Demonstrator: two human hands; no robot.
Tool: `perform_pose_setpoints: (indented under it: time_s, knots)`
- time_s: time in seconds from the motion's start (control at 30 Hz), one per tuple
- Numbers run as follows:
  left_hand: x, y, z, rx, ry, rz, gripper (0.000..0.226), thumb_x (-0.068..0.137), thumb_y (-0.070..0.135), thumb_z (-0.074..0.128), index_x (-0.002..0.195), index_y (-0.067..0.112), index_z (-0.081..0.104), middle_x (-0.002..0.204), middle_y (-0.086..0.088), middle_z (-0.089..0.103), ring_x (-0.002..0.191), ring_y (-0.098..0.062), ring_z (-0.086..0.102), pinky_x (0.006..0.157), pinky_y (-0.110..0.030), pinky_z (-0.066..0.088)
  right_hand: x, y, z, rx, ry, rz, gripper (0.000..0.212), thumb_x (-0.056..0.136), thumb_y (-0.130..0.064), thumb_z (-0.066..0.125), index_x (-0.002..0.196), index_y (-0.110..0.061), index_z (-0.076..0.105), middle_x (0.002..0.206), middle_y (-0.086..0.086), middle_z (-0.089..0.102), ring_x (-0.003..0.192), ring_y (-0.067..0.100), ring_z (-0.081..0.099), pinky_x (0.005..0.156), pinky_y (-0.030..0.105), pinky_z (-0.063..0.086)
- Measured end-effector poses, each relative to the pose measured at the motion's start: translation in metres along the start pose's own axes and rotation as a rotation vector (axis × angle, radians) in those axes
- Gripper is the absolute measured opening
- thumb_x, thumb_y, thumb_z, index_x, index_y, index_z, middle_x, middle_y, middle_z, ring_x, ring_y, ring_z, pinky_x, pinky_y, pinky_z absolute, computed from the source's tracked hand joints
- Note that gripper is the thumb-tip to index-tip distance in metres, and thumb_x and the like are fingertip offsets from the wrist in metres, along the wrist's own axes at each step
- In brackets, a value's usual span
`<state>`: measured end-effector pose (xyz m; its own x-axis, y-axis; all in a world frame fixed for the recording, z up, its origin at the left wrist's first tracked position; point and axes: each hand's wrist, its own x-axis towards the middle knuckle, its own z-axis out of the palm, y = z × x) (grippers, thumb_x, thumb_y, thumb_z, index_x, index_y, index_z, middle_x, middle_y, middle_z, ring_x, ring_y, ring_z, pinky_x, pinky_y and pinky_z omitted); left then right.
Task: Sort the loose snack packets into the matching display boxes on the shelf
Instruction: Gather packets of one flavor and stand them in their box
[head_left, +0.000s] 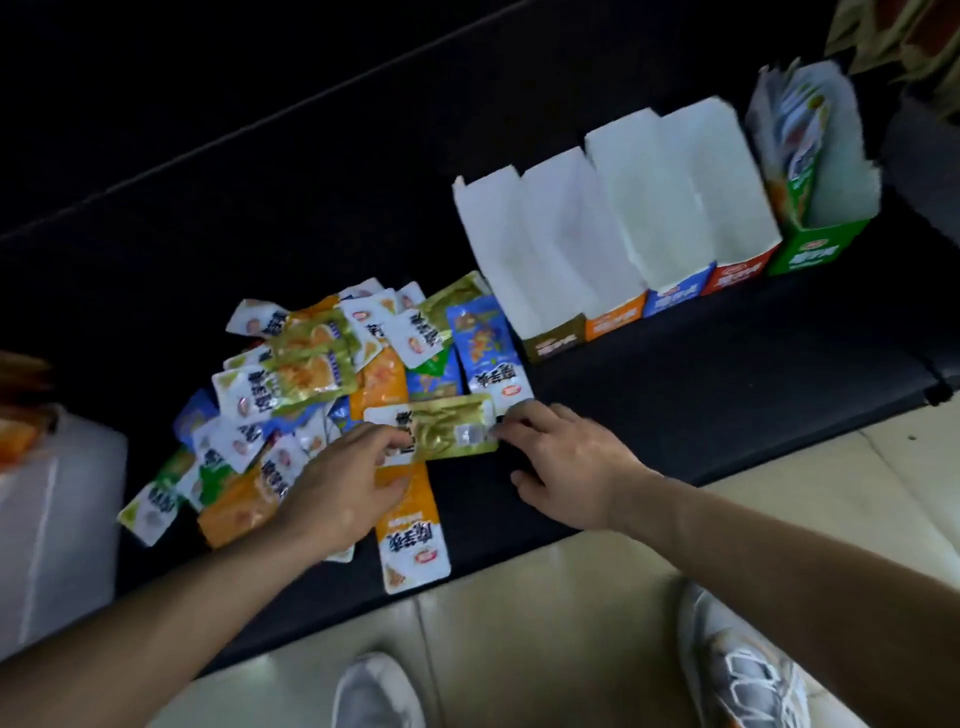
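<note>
one glossy olive-gold packet (448, 427), left hand (343, 488) gripping, right hand (566, 462) touching.

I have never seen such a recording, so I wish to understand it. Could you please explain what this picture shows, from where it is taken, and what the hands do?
There is no machine here: a person works with bare hands, and a camera worn on the head looks down at them. On the dark shelf lies a pile of snack packets; to its right stand five display boxes in a row, and only the green box at the far end shows packets inside. The left hand lays its fingers across one end of a gold-green packet, and the right hand touches the other end with its fingertips. Whether the left hand grips it, I cannot tell.
</note>
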<state>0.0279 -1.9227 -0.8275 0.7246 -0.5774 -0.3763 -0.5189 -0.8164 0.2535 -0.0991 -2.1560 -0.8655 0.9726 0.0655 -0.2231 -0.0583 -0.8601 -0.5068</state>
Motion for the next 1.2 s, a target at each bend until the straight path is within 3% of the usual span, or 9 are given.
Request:
perform_pose_setpoints:
  time_s: [0.17, 0.27, 0.33, 0.43, 0.67, 0.8, 0.93, 1.07, 1.2]
  knots:
    - [-0.018, -0.025, 0.047, 0.048, 0.080, 0.099, 0.054, 0.087, 0.034, 0.074, 0.137, 0.025, 0.056, 0.145, 0.007, 0.044, 0.133, -0.020, 0.041, 0.108, -0.039, 0.044, 0.015, -0.020, 0.028, -0.249, -0.203, -0.080, 0.076, 0.100, -0.052, 0.039, 0.160, -0.027, -0.002, 0.166, -0.008, -0.013, 0.153, 0.018, -0.003, 0.123, 0.044, 0.011]
    - [-0.025, -0.030, 0.062, 0.097, 0.124, 0.142, 0.060, 0.085, 0.042, 0.067, 0.141, 0.027, 0.052, 0.154, 0.010, 0.038, 0.135, -0.020, 0.039, 0.103, -0.042, 0.049, 0.007, -0.021, 0.041, -0.274, -0.050, -0.082, 0.063, 0.095, -0.045, 0.048, 0.153, -0.023, 0.033, 0.160, -0.003, 0.028, 0.143, 0.024, 0.032, 0.114, 0.045, 0.031]
    - [-0.028, -0.032, 0.068, 0.119, 0.136, 0.210, 0.060, 0.086, 0.045, 0.058, 0.142, 0.027, 0.050, 0.158, 0.012, 0.034, 0.139, -0.019, 0.036, 0.103, -0.042, 0.049, 0.003, -0.023, 0.046, -0.280, 0.064, -0.069, 0.050, 0.087, -0.040, 0.057, 0.134, -0.022, 0.056, 0.134, -0.001, 0.055, 0.118, 0.027, 0.054, 0.096, 0.044, 0.046]
    - [-0.028, -0.035, 0.074, 0.107, 0.164, 0.294, 0.053, 0.090, 0.038, 0.059, 0.141, 0.027, 0.052, 0.159, 0.011, 0.035, 0.142, -0.019, 0.037, 0.105, -0.043, 0.048, 0.010, -0.028, 0.047, -0.265, 0.170, 0.001, 0.050, 0.081, -0.036, 0.069, 0.127, -0.020, 0.059, 0.124, 0.006, 0.057, 0.108, 0.030, 0.056, 0.087, 0.044, 0.049]
    - [-0.023, -0.025, 0.072, 0.028, 0.267, 0.221, 0.045, 0.086, 0.029, 0.072, 0.129, 0.025, 0.058, 0.149, 0.005, 0.045, 0.131, -0.022, 0.046, 0.101, -0.040, 0.050, 0.032, -0.046, 0.038, -0.203, 0.106, 0.280, 0.084, 0.079, -0.047, 0.077, 0.144, -0.018, 0.033, 0.134, 0.010, 0.043, 0.122, 0.030, 0.043, 0.098, 0.041, 0.042]
    - [-0.034, -0.035, 0.064, -0.087, 0.324, 0.088, 0.037, 0.087, 0.034, 0.071, 0.122, 0.024, 0.064, 0.135, 0.005, 0.051, 0.123, -0.018, 0.046, 0.099, -0.032, 0.045, 0.028, -0.046, 0.032, 0.003, 0.040, 0.346, 0.061, 0.082, -0.040, 0.077, 0.129, -0.021, 0.045, 0.120, 0.004, 0.052, 0.105, 0.030, 0.058, 0.080, 0.040, 0.050]
    - [-0.044, -0.027, 0.054, -0.490, 0.222, -0.086, 0.024, 0.095, 0.040, 0.063, 0.117, 0.031, 0.065, 0.116, 0.017, 0.062, 0.109, -0.001, 0.056, 0.090, -0.025, 0.048, 0.024, -0.066, 0.031, 0.165, 0.248, 0.188, 0.026, 0.097, -0.032, 0.060, 0.122, -0.024, 0.060, 0.112, -0.001, 0.055, 0.088, 0.024, 0.061, 0.073, 0.038, 0.052]
    - [-0.037, -0.013, 0.049, -1.152, 0.057, -0.277, 0.024, 0.092, 0.052, 0.061, 0.108, 0.034, 0.066, 0.102, 0.009, 0.074, 0.099, -0.003, 0.070, 0.091, -0.037, 0.057, 0.027, -0.096, 0.042, 0.316, 0.125, -0.006, 0.030, 0.097, -0.020, 0.056, 0.126, -0.025, 0.062, 0.114, -0.006, 0.056, 0.095, 0.013, 0.060, 0.081, 0.031, 0.052]
    - [-0.034, -0.024, 0.047, -1.123, 0.113, -0.377, 0.028, 0.084, 0.041, 0.071, 0.110, 0.031, 0.066, 0.104, 0.007, 0.075, 0.102, -0.018, 0.071, 0.092, -0.049, 0.057, 0.027, -0.101, 0.041, 0.547, -0.093, 0.053, 0.024, 0.098, -0.015, 0.055, 0.113, -0.026, 0.071, 0.106, -0.013, 0.066, 0.093, 0.003, 0.062, 0.078, 0.020, 0.051]
